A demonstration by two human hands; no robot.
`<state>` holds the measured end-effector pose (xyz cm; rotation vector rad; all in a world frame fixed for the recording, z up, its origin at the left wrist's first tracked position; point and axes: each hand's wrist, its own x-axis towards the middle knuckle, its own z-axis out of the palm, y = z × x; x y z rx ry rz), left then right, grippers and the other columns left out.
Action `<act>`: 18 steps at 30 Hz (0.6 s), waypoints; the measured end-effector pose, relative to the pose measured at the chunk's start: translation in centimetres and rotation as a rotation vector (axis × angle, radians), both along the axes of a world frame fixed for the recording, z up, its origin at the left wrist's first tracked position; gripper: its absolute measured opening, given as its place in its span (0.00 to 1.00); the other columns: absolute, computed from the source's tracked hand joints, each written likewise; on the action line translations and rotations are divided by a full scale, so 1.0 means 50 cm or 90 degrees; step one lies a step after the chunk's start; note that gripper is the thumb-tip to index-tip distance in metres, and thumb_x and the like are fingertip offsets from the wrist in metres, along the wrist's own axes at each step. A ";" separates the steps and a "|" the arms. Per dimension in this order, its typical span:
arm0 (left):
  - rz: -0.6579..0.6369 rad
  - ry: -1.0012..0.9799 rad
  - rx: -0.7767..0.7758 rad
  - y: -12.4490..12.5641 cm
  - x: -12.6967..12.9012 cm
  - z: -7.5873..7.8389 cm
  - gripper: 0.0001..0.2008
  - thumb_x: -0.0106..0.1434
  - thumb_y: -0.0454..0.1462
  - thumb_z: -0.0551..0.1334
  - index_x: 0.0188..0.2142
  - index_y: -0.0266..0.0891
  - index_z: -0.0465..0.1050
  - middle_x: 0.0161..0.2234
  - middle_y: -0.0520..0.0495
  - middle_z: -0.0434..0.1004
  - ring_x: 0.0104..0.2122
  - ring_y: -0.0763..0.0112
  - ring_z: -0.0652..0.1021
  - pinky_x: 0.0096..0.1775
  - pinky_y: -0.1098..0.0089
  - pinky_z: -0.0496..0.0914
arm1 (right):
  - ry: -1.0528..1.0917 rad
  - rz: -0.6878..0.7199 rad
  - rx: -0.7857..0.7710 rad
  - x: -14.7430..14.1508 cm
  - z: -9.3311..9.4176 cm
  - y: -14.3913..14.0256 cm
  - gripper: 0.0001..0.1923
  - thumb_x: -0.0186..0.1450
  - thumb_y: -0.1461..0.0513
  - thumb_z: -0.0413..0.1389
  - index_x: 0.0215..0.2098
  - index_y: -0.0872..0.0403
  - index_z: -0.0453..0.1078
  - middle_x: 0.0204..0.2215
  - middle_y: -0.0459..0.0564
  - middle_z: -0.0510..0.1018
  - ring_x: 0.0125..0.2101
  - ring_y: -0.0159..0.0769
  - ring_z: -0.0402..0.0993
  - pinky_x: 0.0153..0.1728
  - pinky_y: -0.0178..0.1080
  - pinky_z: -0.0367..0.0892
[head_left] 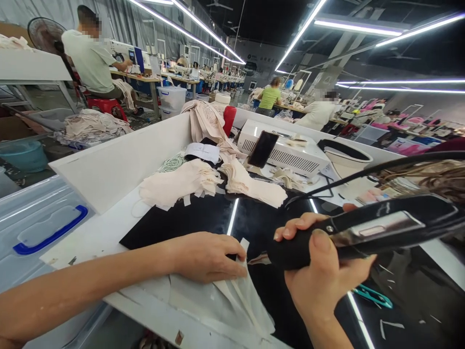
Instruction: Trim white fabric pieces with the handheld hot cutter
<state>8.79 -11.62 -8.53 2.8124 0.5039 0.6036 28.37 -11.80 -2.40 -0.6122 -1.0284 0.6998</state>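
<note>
My left hand (207,256) lies flat, fingers together, pressing a thin pale fabric piece (236,303) onto the glossy black work surface (203,220). My right hand (321,269) grips the black handle of a long black and chrome heated tool (385,225), held level over the table with its tip pointing left, close to the fabric's strip ends. A black cord (363,172) runs from the tool toward the right. Stacks of cream fabric pieces (189,184) lie further back on the table.
A white box-shaped machine (286,152) with a dark phone (262,149) leaning on it stands at the back. Teal scissors (374,296) lie at the right. A grey bin lid with a blue handle (51,235) is at the left. Other people sit sewing in the background.
</note>
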 end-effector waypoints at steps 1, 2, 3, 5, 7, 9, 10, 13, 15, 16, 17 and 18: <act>-0.002 -0.002 0.000 0.000 -0.001 0.001 0.11 0.77 0.37 0.58 0.52 0.41 0.79 0.53 0.41 0.78 0.50 0.62 0.79 0.49 0.68 0.74 | -0.003 0.001 0.006 0.004 0.001 0.001 0.27 0.61 0.62 0.68 0.55 0.45 0.65 0.28 0.38 0.79 0.21 0.32 0.73 0.22 0.38 0.75; -0.001 -0.004 0.001 0.001 -0.003 0.003 0.11 0.77 0.36 0.59 0.52 0.40 0.79 0.52 0.41 0.79 0.50 0.62 0.79 0.49 0.68 0.74 | -0.008 -0.003 0.011 0.010 0.001 0.001 0.27 0.61 0.62 0.68 0.55 0.45 0.66 0.28 0.38 0.79 0.22 0.32 0.74 0.22 0.39 0.75; 0.001 -0.004 0.001 0.001 -0.004 0.006 0.10 0.77 0.36 0.59 0.52 0.40 0.78 0.51 0.41 0.79 0.50 0.62 0.79 0.50 0.68 0.74 | -0.015 -0.012 0.013 0.017 0.002 0.002 0.26 0.61 0.61 0.69 0.54 0.45 0.65 0.29 0.38 0.79 0.22 0.32 0.74 0.23 0.39 0.76; 0.009 0.001 0.005 0.002 -0.006 0.014 0.09 0.77 0.35 0.59 0.50 0.39 0.78 0.50 0.42 0.80 0.49 0.63 0.79 0.49 0.68 0.74 | -0.037 -0.037 0.017 0.038 0.002 0.003 0.25 0.62 0.61 0.69 0.53 0.46 0.65 0.29 0.38 0.79 0.23 0.32 0.74 0.24 0.40 0.77; 0.022 0.014 0.019 0.002 -0.004 0.024 0.08 0.77 0.34 0.59 0.48 0.38 0.78 0.47 0.43 0.80 0.46 0.63 0.79 0.49 0.67 0.73 | -0.073 -0.060 0.027 0.064 0.000 0.003 0.22 0.63 0.61 0.69 0.50 0.47 0.65 0.31 0.39 0.79 0.24 0.33 0.76 0.25 0.41 0.77; 0.036 0.031 0.044 0.000 0.004 0.031 0.07 0.77 0.34 0.59 0.46 0.38 0.77 0.45 0.43 0.81 0.44 0.63 0.79 0.50 0.66 0.72 | -0.106 -0.074 0.033 0.091 -0.003 0.004 0.20 0.63 0.61 0.69 0.47 0.47 0.64 0.32 0.39 0.79 0.25 0.32 0.77 0.28 0.41 0.78; 0.043 0.034 0.057 -0.002 0.011 0.033 0.07 0.77 0.34 0.59 0.44 0.37 0.77 0.43 0.44 0.81 0.44 0.63 0.78 0.51 0.65 0.72 | -0.118 -0.079 0.031 0.104 -0.005 0.004 0.20 0.64 0.61 0.69 0.46 0.47 0.64 0.33 0.39 0.80 0.26 0.32 0.77 0.30 0.41 0.78; 0.052 0.019 0.078 -0.016 0.037 0.031 0.08 0.77 0.33 0.59 0.41 0.37 0.75 0.40 0.46 0.80 0.43 0.63 0.78 0.52 0.65 0.72 | -0.155 -0.097 0.010 0.136 -0.008 0.001 0.20 0.65 0.59 0.68 0.49 0.46 0.63 0.37 0.40 0.80 0.29 0.32 0.79 0.36 0.42 0.79; 0.058 0.011 0.084 -0.030 0.056 0.023 0.06 0.76 0.33 0.61 0.40 0.37 0.75 0.39 0.47 0.79 0.42 0.64 0.79 0.49 0.66 0.72 | -0.216 -0.119 -0.012 0.153 -0.009 -0.004 0.22 0.67 0.57 0.66 0.54 0.46 0.63 0.43 0.44 0.80 0.35 0.33 0.80 0.42 0.44 0.79; 0.067 0.018 0.083 -0.036 0.063 0.017 0.05 0.75 0.34 0.62 0.40 0.38 0.75 0.40 0.47 0.79 0.42 0.64 0.79 0.48 0.66 0.73 | -0.253 -0.132 -0.022 0.161 -0.010 -0.007 0.23 0.69 0.56 0.64 0.57 0.47 0.62 0.45 0.46 0.81 0.37 0.34 0.81 0.45 0.45 0.79; 0.076 0.025 0.090 -0.041 0.069 0.011 0.03 0.74 0.34 0.63 0.40 0.39 0.74 0.40 0.48 0.79 0.41 0.64 0.80 0.47 0.66 0.73 | -0.291 -0.141 -0.031 0.170 -0.012 -0.011 0.23 0.70 0.55 0.62 0.59 0.47 0.61 0.48 0.48 0.81 0.40 0.34 0.81 0.48 0.45 0.78; 0.082 0.031 0.101 -0.044 0.072 0.003 0.03 0.73 0.34 0.64 0.39 0.39 0.74 0.40 0.48 0.79 0.40 0.64 0.80 0.46 0.66 0.73 | -0.327 -0.146 -0.039 0.180 -0.014 -0.016 0.23 0.71 0.54 0.60 0.61 0.48 0.61 0.50 0.49 0.81 0.43 0.35 0.81 0.50 0.46 0.77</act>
